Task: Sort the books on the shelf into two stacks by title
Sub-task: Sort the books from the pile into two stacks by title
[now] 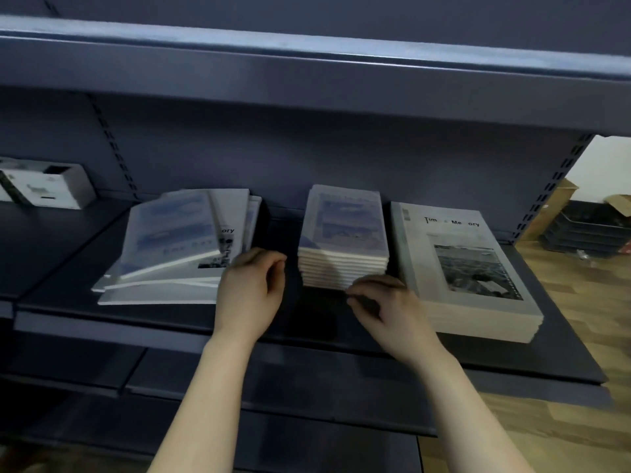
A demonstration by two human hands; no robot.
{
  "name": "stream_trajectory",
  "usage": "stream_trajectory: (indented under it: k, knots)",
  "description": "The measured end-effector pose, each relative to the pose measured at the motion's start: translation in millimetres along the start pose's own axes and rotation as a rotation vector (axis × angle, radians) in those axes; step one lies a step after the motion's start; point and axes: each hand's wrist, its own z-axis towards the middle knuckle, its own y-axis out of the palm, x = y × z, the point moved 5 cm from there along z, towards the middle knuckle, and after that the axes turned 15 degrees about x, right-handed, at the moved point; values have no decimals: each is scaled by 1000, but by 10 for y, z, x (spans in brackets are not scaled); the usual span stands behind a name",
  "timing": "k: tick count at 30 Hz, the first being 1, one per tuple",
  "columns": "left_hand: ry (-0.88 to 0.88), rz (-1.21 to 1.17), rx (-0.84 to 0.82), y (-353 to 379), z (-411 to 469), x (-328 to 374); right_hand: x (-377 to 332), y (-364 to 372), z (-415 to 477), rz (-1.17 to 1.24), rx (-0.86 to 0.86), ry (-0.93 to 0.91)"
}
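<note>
loose pile (170, 254) sat at 9 o'clock on the shelf (307, 324), middle stack (343, 230) at 12, right stack (461, 268) at 3; left hand (252, 288) was curled and empty, right hand (386, 308) curled at middle stack's foot, grip unclear; all looked thin, light, slick, best pinched at the near edge.

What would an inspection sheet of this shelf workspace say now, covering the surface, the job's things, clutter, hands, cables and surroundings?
Surface: dark metal shelf, books lying flat on it.
Job's things: loose mixed pile at left, askew; neat blue-cover stack in the middle; larger grey-cover stack at right, apart from it.
Clutter: white box on the neighbouring shelf at left.
Hands: left hand beside the mixed pile, fingers loosely curled, nothing seen in it; right hand at the blue-cover stack's front lower corner, grip unclear.
Cables: nothing seen.
Surroundings: upper shelf overhead; wooden floor and black trays at right.
</note>
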Motion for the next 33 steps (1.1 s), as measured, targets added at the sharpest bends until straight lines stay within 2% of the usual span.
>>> stream_trajectory:
  k: [8, 19, 22, 26, 30, 33]
  knots:
    - [-52, 115, 15, -391, 223, -579, -170, 637, -21, -1, -81, 51]
    - [-229, 415, 83, -862, 266, -1414, -510, 1094, 43, -70, 48, 40]
    - [-322, 406, 60, -881, 290, -1629, -536, 1163, 60, -89, 72, 28]
    - [-337, 426, 49, -844, 342, -1703, -529, 1173, 43, -95, 91, 26]
    - [-479, 446, 4, -765, 355, -1751, -533, 1155, 10, -107, 91, 16]
    - [-569, 307, 0, -743, 411, -1721, -531, 1146, 6, -103, 97, 16]
